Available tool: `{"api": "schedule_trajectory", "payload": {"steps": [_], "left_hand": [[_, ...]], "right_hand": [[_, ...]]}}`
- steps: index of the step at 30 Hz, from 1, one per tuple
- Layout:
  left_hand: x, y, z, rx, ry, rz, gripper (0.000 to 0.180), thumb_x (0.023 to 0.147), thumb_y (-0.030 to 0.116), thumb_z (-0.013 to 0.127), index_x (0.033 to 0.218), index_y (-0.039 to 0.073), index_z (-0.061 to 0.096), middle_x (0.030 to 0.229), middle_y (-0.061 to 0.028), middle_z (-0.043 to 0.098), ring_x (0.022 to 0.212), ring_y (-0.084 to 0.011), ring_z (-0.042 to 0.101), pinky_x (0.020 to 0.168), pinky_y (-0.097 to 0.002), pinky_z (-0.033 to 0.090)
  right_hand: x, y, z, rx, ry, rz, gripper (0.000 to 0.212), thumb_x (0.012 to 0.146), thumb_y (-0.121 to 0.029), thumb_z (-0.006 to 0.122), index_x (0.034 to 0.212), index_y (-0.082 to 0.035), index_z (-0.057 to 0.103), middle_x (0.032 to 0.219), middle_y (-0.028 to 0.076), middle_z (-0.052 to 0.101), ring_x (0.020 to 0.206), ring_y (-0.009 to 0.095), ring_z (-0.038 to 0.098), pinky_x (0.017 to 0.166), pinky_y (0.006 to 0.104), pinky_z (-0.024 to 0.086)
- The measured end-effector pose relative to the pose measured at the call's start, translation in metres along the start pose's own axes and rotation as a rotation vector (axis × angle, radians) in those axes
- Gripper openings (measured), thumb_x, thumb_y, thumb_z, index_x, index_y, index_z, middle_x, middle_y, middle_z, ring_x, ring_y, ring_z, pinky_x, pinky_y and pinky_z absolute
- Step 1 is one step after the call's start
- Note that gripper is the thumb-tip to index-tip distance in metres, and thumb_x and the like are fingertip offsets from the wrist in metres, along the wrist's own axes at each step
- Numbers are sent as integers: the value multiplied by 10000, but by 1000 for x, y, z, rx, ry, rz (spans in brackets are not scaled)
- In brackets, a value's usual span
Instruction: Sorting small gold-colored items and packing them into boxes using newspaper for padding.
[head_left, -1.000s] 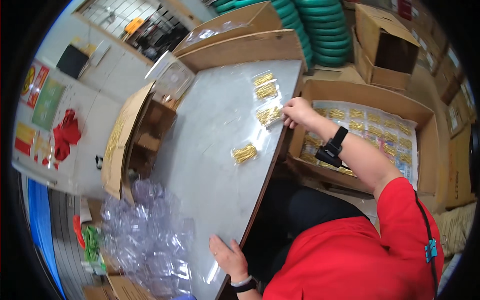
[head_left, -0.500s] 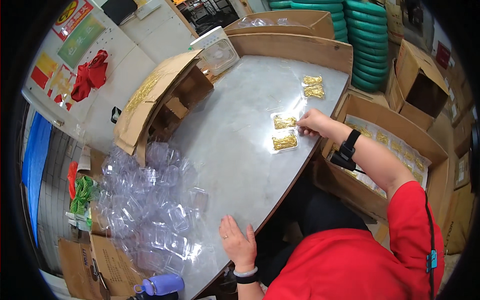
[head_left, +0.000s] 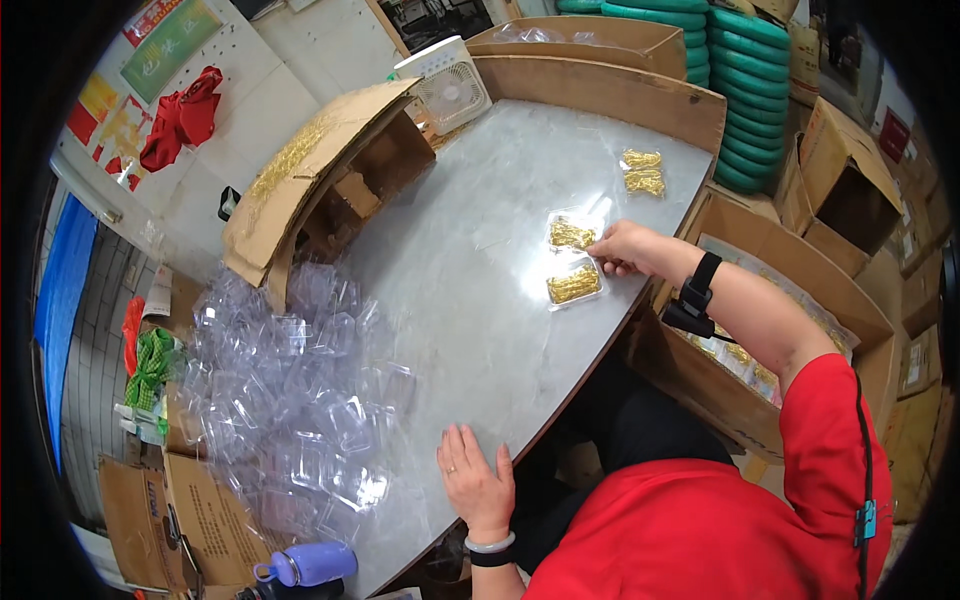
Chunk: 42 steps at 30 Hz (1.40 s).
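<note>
My right hand point(head_left: 624, 247) is closed, fingertips pinched at the right edge of a see-through plastic case point(head_left: 553, 217) holding a bundle of thin gold-coloured metal pieces point(head_left: 571, 235). Just nearer to me, almost touching it, lies a second such case with a gold bundle point(head_left: 573, 285). My left hand point(head_left: 476, 480) rests flat on the grey tabletop point(head_left: 450, 330) by its near edge, fingers stretched and nothing held. Two more gold bundles point(head_left: 643, 171) sit at the far right of the table.
A heap of empty see-through cases point(head_left: 290, 400) covers the table's left. Behind it stands a cut cardboard box point(head_left: 330, 190), with a white fan point(head_left: 447, 85) farther back. A carton of gold packs point(head_left: 800, 260) is at my right; a purple bottle point(head_left: 318, 565) stands lower left.
The whole view has shifted slightly. My right hand stays at the two cases, its fingertips still on the case edge. The left hand keeps lying flat on the table.
</note>
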<state>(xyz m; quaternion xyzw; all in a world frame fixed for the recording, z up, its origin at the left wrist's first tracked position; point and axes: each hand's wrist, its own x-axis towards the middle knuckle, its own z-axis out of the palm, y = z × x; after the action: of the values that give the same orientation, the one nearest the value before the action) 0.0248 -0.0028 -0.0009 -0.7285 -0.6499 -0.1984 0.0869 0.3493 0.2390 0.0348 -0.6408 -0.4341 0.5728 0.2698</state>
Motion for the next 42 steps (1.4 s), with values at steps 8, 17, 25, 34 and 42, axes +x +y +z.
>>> {"api": "schedule_trajectory", "payload": {"steps": [8,17,25,34,42], "left_hand": [[1,1,0,16,-14,2,504,877,275,574,1241,-62,486,1308,-232,462,1209,-401,427,1032,-466,336],[0,0,2,38,-11,0,513,885,300,559,1242,-60,485,1312,-233,460,1215,-402,433,1036,-481,336],[0,1,2,27,-29,3,527,893,309,545,1262,-58,470,1325,-235,451,1225,-403,427,1046,-484,325],[-3,5,4,-23,-98,-48,507,924,286,503,1297,-54,446,1362,-242,419,1256,-414,388,1040,-472,318],[-3,16,9,32,-109,-62,474,968,274,412,1293,-69,454,1347,-256,435,1246,-395,411,1047,-444,319]], "right_hand": [[-12,3,-11,-111,-166,5,201,908,-170,604,852,23,603,663,54,607,516,104,553,435,235,455],[-19,1,-2,-55,-147,4,184,928,-175,577,927,6,546,710,37,593,560,97,562,450,221,456],[-34,31,-41,47,-124,-1,166,946,-192,549,916,-29,548,734,3,549,595,80,538,475,230,453],[-182,132,-161,169,-40,34,132,945,-204,551,860,-105,527,744,-31,575,583,40,485,498,187,392],[-338,322,-268,206,204,281,139,952,-190,532,852,-99,499,758,-11,581,595,48,505,513,195,399]]}}
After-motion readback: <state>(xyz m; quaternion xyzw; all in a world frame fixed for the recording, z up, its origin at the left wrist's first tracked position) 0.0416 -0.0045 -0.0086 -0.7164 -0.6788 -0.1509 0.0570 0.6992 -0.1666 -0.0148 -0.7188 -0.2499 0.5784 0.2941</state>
